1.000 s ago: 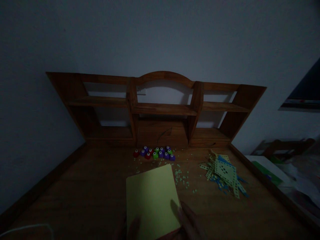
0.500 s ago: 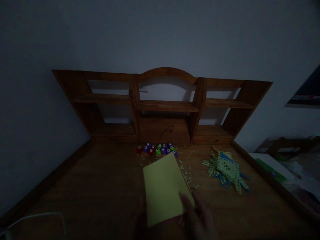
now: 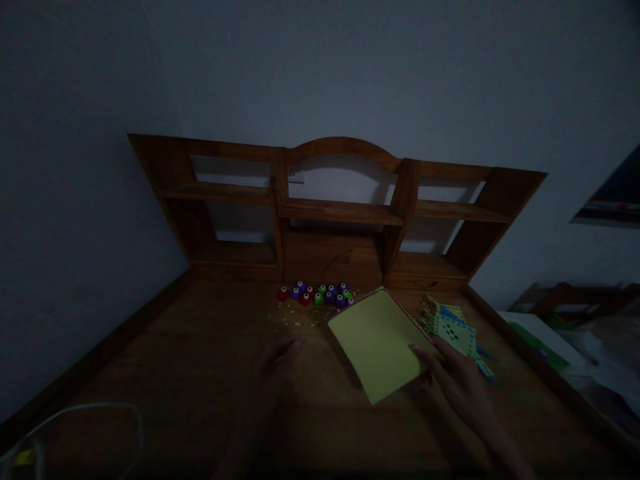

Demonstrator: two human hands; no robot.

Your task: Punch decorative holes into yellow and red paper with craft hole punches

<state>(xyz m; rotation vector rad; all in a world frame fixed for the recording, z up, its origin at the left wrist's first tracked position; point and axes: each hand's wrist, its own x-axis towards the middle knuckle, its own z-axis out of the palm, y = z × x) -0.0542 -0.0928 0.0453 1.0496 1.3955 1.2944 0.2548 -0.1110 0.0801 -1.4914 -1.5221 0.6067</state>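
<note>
The grip of the right hand (image 3: pixel 454 377) is closed on the lower right edge of a yellow pad (image 3: pixel 377 340), thumb on top; the left hand (image 3: pixel 281 357) is half curled left of the pad, too dim to tell how far open, with nothing visible in it. A pale wall (image 3: pixel 320 73) fills the upper frame. Below it spreads the brown wooden worktop (image 3: pixel 200 373), with a wooden shelf unit (image 3: pixel 340 212) along its far edge. The red-edged pad lies tilted across the centre right of the frame. To its right is a pile of green and blue perforated pieces (image 3: pixel 454 331), partly behind the right hand. A white cord (image 3: pixel 95 405) curves at lower left. Red, purple and green knobs (image 3: pixel 319 298) cluster at centre, with tiny pale bits (image 3: pixel 298 324) scattered just below them.
</note>
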